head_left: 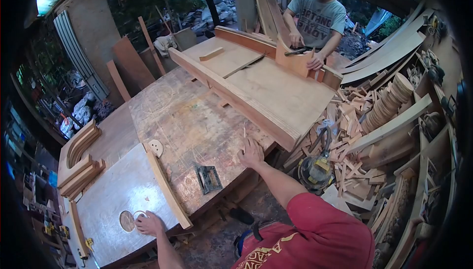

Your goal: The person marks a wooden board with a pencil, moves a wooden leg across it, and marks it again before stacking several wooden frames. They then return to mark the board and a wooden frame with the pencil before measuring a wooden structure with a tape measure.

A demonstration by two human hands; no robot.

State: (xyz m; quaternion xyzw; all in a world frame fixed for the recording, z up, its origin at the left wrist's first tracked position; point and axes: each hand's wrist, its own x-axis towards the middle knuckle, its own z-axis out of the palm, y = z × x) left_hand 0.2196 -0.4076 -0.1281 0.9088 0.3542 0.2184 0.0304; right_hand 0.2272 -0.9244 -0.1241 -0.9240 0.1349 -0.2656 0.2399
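At the workbench's front edge, my right hand [252,153] holds a slim pencil [244,130] pointing up and away. My left hand [149,224] is over a pale, glossy board [110,190], its fingers curled on a small white-rimmed ring [141,214]; what exactly the ring is, I cannot make out. Just left of it is a round brown circle [127,221] with a light rim. A dark stapler-like tool [207,178] lies between my hands. Along the board's right side runs a curved wooden strip [166,185], with a small wooden disc with holes [156,147] near its far end.
Across the bench rests a long wooden panel frame [276,89]. A co-worker [318,23] stands behind it, hands on a wooden piece [293,61]. Curved wooden parts [81,156] are stacked at left. Offcuts [352,146] and a dusty yellow-black machine [315,173] lie at right.
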